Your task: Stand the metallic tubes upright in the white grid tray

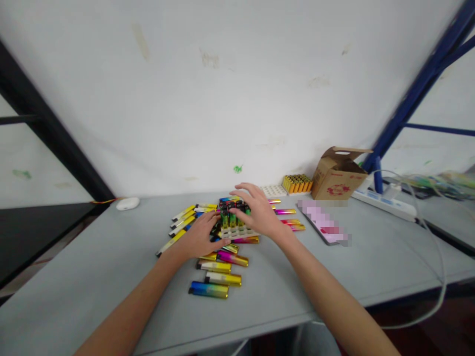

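Observation:
A white tray (237, 232) with rows of holes stands mid-table, holding several upright green-and-gold lighters (232, 219) with dark tops. My left hand (202, 235) is at the tray's left side, its thumb along the front left corner and its fingers bent round the side, partly hidden. Over the tray's right part is my right hand (260, 210), thumb and fingers apart, the thumb close to the lighters' tops. Around the tray lie loose lighters: a blue-and-yellow lighter (210, 289) nearest me, yellow-and-white lighters (182, 213) at left, and pink-and-gold lighters (285, 211) at right.
At the back stand another white holed tray (273, 191) and a block of upright orange lighters (297, 183). An open cardboard box (337, 173) and a power strip (386, 203) are to the right. A pixelated pink flat object (322, 220) and a white case (127, 203) lie on the table.

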Available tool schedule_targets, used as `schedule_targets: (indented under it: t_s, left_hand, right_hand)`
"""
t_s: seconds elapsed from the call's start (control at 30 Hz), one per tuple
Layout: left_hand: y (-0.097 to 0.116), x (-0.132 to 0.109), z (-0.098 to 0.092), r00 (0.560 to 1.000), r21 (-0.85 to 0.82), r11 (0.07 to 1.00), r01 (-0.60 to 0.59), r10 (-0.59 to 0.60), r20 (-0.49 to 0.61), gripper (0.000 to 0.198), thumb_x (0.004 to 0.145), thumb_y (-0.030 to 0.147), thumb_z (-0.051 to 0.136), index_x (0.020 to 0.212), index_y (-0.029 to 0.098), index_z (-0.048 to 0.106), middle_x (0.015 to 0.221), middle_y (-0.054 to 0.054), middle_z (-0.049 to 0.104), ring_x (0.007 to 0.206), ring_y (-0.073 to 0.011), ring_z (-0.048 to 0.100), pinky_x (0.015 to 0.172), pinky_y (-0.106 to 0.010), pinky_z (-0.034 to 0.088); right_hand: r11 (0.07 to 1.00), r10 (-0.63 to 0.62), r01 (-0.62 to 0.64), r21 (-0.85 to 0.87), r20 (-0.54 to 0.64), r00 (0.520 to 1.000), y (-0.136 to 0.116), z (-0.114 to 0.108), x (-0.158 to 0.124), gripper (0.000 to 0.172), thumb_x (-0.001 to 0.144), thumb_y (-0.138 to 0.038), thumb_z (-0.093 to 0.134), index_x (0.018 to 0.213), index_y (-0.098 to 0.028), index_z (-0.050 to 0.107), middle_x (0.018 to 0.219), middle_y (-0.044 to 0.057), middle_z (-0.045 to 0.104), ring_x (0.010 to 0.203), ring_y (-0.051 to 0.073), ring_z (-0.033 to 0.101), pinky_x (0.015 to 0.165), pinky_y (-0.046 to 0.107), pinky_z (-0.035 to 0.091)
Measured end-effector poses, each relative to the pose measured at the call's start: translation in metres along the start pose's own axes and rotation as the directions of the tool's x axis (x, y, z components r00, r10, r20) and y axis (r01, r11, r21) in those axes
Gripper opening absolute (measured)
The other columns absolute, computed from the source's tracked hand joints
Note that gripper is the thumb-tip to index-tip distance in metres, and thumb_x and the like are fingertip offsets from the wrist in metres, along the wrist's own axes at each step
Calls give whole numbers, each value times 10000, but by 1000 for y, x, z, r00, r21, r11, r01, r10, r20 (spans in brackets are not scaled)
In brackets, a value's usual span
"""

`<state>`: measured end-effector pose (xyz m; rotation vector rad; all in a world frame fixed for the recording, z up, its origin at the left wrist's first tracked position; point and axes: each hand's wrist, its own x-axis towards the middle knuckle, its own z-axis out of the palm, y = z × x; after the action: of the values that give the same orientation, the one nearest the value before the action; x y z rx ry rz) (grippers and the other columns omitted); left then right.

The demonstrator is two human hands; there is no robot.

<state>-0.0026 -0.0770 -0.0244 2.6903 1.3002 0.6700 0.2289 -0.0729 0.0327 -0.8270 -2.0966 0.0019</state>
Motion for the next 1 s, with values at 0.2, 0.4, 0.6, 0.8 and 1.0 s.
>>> schedule_targets:
  t_s: [0.2,0.4,0.6,0.8,1.0]
  left_hand:
    - [0,-3,-5,999,27,999,37,-37,25,735,752,681,610,1237,129,609,1367,-220,543,1297,-402,467,1085,-558,380]
    - [0,-5,-9,999,16,999,43,-44,25,690,837,664,510,1252,120,594,1394,-218,521,1327,-371,445,1108,-537,359]
    - [-6,-6,-11,998,13,999,50,-50,25,759,871,673,442,1372,104,480,1445,-205,478,1338,-371,431,1120,-543,333]
    - [-12,-9,-22,999,18,999,43,-43,9,775,910,657,367,1454,105,366,1464,-189,461,1337,-337,440,1114,-493,353]
    - [-35,-9,-19,989,94,987,127,-118,-93,689,900,671,361,1321,160,553,1369,-155,560,1281,-321,500,1098,-498,375]
  right_hand:
    - [963,268,-249,105,-253,930,68,-34,-30,320,971,-347,393,903,-218,678,1138,103,640,1127,249,551,1022,460,376]
    - [906,412,-373,200,-217,885,98,-28,-50,243,931,-303,386,914,-202,607,1042,101,644,1024,247,570,931,416,400]
    - [941,328,-322,104,-49,943,87,-30,-46,201,816,-180,381,665,-211,510,735,41,559,769,212,516,776,343,373]
    - [961,274,-275,-18,-15,961,92,-29,-49,248,808,-190,383,563,-223,390,648,34,489,690,190,454,692,322,342]
    - [962,270,-266,-60,70,960,98,-25,-53,288,808,-182,373,522,-222,377,594,30,486,664,183,440,716,327,344]
